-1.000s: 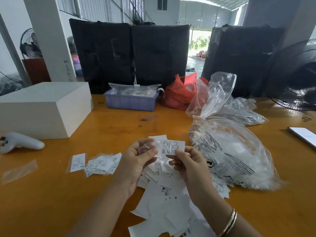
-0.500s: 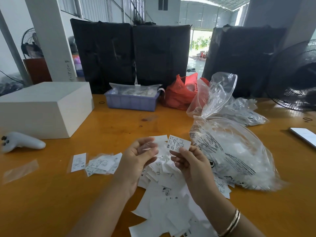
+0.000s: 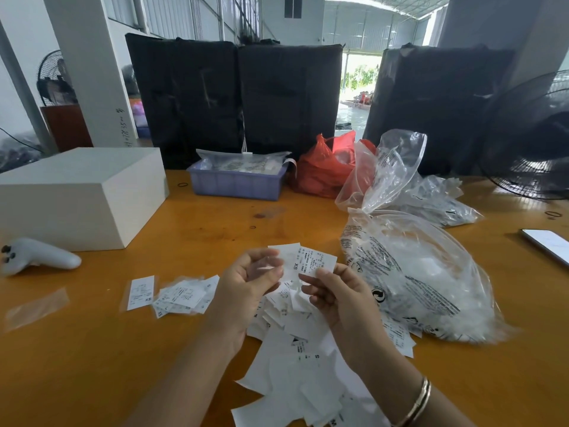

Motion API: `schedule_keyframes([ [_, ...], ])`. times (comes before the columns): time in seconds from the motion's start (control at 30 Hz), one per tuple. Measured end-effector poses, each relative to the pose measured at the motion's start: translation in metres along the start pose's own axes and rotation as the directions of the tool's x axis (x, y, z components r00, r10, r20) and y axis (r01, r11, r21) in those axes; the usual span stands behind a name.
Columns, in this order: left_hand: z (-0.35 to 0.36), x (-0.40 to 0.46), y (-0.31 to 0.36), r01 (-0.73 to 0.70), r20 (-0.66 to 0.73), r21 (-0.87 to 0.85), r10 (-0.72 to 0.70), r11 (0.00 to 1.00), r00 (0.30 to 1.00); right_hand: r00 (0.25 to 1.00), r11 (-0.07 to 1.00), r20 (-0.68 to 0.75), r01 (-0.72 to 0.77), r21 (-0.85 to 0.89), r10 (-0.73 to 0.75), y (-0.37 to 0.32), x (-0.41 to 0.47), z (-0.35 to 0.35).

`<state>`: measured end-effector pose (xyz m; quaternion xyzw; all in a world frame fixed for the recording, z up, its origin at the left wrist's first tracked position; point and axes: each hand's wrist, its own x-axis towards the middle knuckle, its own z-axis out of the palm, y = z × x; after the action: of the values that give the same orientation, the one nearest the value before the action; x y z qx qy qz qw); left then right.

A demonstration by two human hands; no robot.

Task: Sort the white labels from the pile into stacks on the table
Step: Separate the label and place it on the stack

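Here, right hand (image 3: 335,295) pinches one XS label (image 3: 315,261) above the label pile (image 3: 295,359). Left hand (image 3: 246,285) pinches a clear sleeve (image 3: 267,267). Bare orange table (image 3: 92,365) lies leftward, beyond the sorted stacks (image 3: 172,292).

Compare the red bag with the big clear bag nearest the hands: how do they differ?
The red bag is opaque and sits at the table's far edge beside the blue tray; the clear bag is see-through, carries black print, and lies close by on the right, next to the label pile. Both are crumpled plastic.

The pile of labels (image 3: 303,374) runs off the bottom edge. Print on the label (image 3: 314,261) pinched above it is too small to read. The phone (image 3: 549,244) is cut by the right edge.
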<state>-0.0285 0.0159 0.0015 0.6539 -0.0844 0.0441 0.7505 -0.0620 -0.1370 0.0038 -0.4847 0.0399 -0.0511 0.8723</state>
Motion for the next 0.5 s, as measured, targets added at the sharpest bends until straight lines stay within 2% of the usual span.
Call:
schedule_keyframes([
  [0.1,0.0000,0.0002,-0.0005,-0.001,-0.015,0.018,0.001,1.000,1.000,1.000,0.997,0.005,-0.006,-0.083,0.006,0.0001,-0.0001,0.0010],
  [0.4,-0.0006,0.0001,0.0018,0.068,-0.065,-0.124,-0.076,0.990,0.995,0.999,0.935,0.046,0.031,-0.353,-0.016,-0.0027,-0.0008,0.0002],
  [0.5,-0.0020,0.0005,0.0028,0.079,-0.079,-0.121,-0.089,0.989,0.993,0.997,0.894,0.081,0.024,-0.447,0.014,-0.0042,-0.0008,0.0008],
])
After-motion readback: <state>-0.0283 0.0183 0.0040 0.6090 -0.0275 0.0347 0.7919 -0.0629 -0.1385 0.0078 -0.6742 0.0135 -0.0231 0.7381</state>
